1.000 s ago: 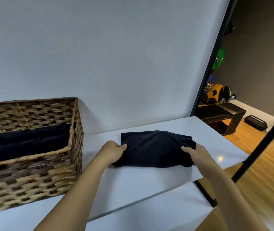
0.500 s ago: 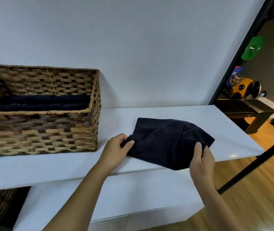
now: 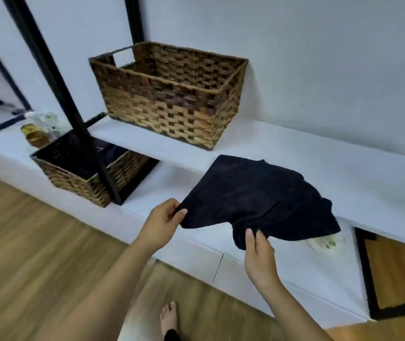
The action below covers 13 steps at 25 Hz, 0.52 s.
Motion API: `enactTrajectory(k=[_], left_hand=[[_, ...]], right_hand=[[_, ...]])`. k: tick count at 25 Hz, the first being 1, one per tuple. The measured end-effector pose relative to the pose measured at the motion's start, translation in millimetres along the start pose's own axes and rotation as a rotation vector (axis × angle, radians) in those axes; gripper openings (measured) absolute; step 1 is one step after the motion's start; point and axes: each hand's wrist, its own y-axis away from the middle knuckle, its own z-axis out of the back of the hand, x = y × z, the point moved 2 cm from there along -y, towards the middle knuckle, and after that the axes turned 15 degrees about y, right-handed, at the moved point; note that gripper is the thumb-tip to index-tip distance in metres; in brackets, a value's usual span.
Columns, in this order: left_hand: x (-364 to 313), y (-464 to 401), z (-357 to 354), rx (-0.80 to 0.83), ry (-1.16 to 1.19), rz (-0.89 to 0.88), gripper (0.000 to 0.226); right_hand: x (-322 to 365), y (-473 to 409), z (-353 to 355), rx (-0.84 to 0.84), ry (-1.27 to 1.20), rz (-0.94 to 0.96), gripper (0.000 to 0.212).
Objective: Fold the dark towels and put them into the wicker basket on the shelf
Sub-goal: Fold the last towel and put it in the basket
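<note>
A folded dark towel (image 3: 258, 198) hangs partly off the front edge of the white shelf (image 3: 319, 153), its far corner still resting on it. My left hand (image 3: 162, 222) pinches the towel's left corner. My right hand (image 3: 258, 254) grips its bunched lower edge from below. The wicker basket (image 3: 172, 94) stands on the shelf to the upper left, against the wall; its inside is hidden from this angle.
A second, darker wicker basket (image 3: 85, 173) with dark cloth inside sits on the lower white ledge (image 3: 191, 244), behind a black frame post (image 3: 56, 77). Bottles (image 3: 36, 129) stand at the far left. Wooden floor (image 3: 24, 242) and my bare foot (image 3: 169, 316) are below.
The towel has been pulled off the shelf towards me and sags between both hands. The view has swung down and left, so the basket now appears further from me.
</note>
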Motion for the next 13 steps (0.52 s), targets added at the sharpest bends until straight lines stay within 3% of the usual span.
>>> enactTrajectory(k=[3, 4, 6, 9, 13], left_hand=[[87, 78, 70, -0.164, -0.173, 0.461, 0.032], [101, 104, 93, -0.256, -0.191, 0.573, 0.03], [101, 135, 133, -0.462, -0.114, 0.62, 0.028], [55, 149, 171, -0.717, -0.011, 0.459, 0.031], [1, 147, 190, -0.769, -0.067, 0.324, 0.035]], right_hand=[[-21, 29, -70, 0.662, 0.253, -0.129, 0.039], [-18, 35, -83, 0.743, 0.301, -0.104, 0.04], [6, 32, -97, 0.685, 0.153, -0.131, 0.039], [64, 17, -93, 0.571, -0.258, -0.253, 0.032], [102, 1, -80, 0.635, -0.208, -0.214, 0.042]])
